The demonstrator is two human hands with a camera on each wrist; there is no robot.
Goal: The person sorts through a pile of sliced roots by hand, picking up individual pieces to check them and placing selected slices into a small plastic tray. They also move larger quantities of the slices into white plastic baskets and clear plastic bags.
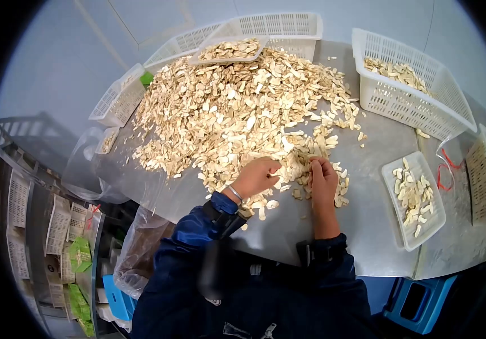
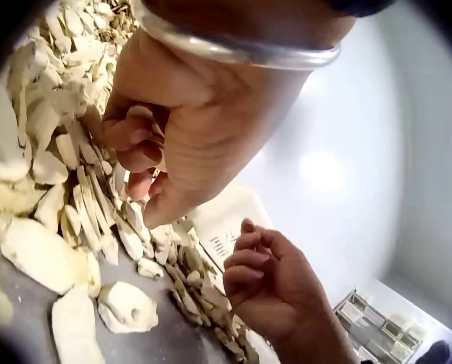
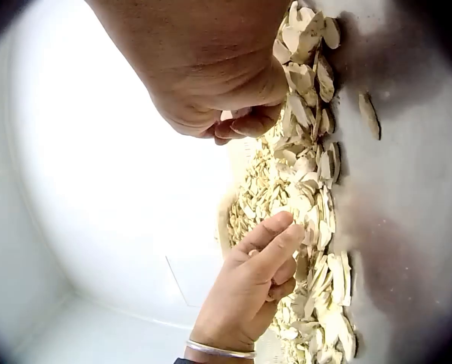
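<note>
A large heap of pale, elongated dried slices [image 1: 237, 107] covers the metal table [image 1: 361, 243]. At the heap's near edge, my left hand [image 1: 255, 179], with a silver bangle [image 2: 241, 51] at its wrist, is low over the slices with its fingers curled. The left wrist view shows its fingertips right by the upright slices [image 2: 89, 205]. My right hand [image 1: 323, 179] is a short way to the right, thumb and index finger brought together over the heap's edge. Its curled fingers also appear in the left wrist view. No slice shows clearly in either hand.
A shallow white tray [image 1: 438, 221] with some slices lies at the right. White plastic baskets [image 1: 418, 97] stand behind and beside the heap, one small tray [image 1: 254, 56] resting on top of it. Left are a plastic bag [image 1: 133, 265] and a rack [image 1: 93, 254]; a blue stool [image 1: 418, 305] is below.
</note>
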